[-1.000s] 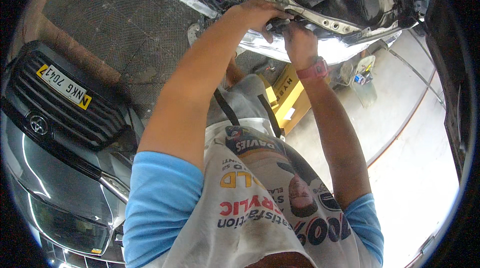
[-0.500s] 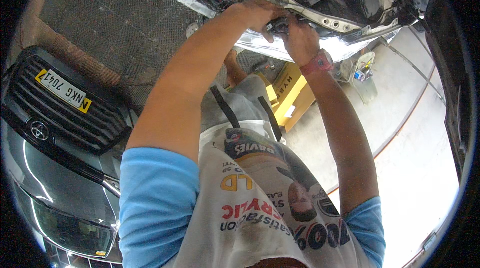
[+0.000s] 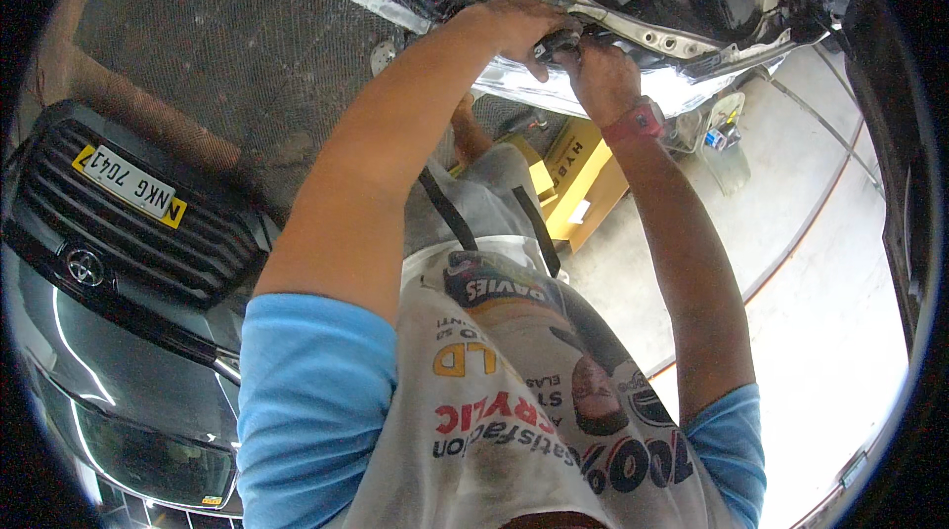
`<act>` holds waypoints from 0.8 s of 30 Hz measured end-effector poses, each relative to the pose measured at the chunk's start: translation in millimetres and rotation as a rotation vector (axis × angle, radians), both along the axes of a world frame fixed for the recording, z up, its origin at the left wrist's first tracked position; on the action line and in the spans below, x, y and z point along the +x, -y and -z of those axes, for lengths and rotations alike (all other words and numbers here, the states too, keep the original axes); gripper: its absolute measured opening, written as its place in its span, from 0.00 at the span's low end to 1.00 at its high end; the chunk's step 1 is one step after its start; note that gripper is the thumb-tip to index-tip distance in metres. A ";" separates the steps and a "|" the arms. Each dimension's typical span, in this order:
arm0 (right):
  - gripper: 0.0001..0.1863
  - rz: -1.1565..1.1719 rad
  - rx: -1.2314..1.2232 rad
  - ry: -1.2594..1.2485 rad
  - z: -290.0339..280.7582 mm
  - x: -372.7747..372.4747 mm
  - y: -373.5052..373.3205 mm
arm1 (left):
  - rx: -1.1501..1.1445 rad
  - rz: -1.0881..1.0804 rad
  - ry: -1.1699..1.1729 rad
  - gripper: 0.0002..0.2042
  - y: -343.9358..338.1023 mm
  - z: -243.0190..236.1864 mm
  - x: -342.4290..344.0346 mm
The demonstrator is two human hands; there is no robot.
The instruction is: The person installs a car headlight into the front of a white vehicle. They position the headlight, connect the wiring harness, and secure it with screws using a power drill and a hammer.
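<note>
My left hand (image 3: 522, 33) arches over a small dark fitting (image 3: 561, 40) on the pale metal crossmember (image 3: 660, 41) of an open vehicle's front end, its fingers curled round that fitting and its thumb hanging below. Just to the right, my right hand (image 3: 605, 79), with a red watch at the wrist, has its fingers bent closed against the same fitting from below. The fingertips and the fitting's exact shape are partly hidden. A bright silvery panel (image 3: 695, 86) runs under the crossmember, and a thin red wire crosses above my left hand.
A dark vehicle with a slatted grille (image 3: 148, 242) stands at left beside dark mesh flooring (image 3: 227, 44). A yellow box (image 3: 583, 188) and a plastic container (image 3: 722, 161) sit below the front end. A hose (image 3: 791, 257) lies on the pale floor. A dark panel (image 3: 885, 173) edges the right.
Both hands have stayed at the fitting, shifting slightly; my right hand and wrist moved a little to the right, and its fingers changed angle slightly.
</note>
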State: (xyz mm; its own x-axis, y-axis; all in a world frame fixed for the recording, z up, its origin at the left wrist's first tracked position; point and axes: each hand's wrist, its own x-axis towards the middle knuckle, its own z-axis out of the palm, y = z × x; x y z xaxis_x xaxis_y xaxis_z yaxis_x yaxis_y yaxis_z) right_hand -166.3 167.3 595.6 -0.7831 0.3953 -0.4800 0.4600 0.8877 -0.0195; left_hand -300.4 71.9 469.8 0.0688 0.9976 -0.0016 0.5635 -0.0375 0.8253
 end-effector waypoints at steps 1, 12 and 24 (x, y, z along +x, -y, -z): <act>0.15 -0.021 0.014 -0.051 -2.1 0.2 1.0 | 0.003 0.027 0.010 0.49 -1.6 2.6 -0.2; 0.12 0.047 -0.003 -0.119 5.3 13.9 2.8 | -0.022 0.033 0.018 0.47 -0.6 -3.0 -2.6; 0.14 0.008 0.020 -0.429 8.7 19.6 0.8 | -0.042 0.100 0.047 0.48 -6.5 -3.5 -5.1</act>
